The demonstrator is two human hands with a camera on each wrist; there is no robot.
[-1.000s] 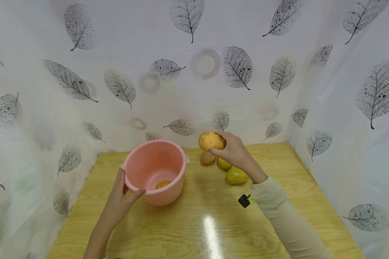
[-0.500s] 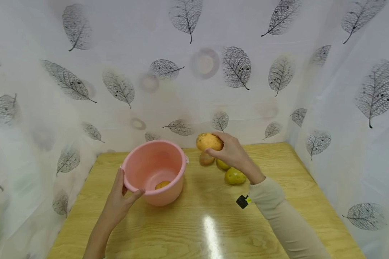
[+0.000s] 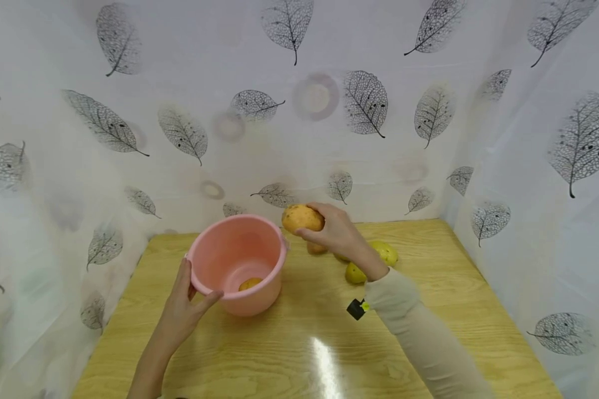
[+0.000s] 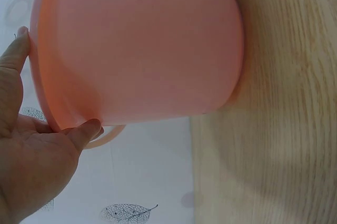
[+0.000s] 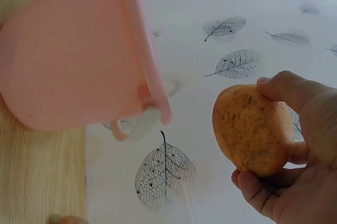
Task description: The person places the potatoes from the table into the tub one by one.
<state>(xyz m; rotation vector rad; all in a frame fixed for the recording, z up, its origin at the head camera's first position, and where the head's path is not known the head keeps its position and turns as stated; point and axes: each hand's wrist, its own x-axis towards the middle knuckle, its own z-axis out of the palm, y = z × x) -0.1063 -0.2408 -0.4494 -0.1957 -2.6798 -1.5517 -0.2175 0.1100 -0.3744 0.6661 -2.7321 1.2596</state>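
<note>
My right hand [image 3: 336, 230] holds a brown-yellow potato [image 3: 299, 218] in the air, just right of the pink bucket's [image 3: 254, 303] rim. In the right wrist view the thumb is on one side of the potato [image 5: 250, 129] and fingers curl under the other. My left hand [image 3: 179, 313] grips the bucket rim at its near left, with the thumb on the near side; the left wrist view shows this hand [image 4: 37, 155] at the rim too. Inside the bucket, on its bottom, lies another potato [image 3: 250, 284], partly hidden by the near wall.
Behind and below my right hand, a brown potato [image 3: 316, 249] and several yellow-green potatoes [image 3: 355, 274] lie on the wooden table [image 3: 259, 360], partly covered by the hand and wrist. A small black square [image 3: 356, 309] is beside the right sleeve. A leaf-patterned curtain [image 3: 219, 55] surrounds the table.
My right hand has moved left with the potato, closer to the bucket rim. More of the yellow-green potatoes shows right of the wrist. The left hand and bucket stay put.
</note>
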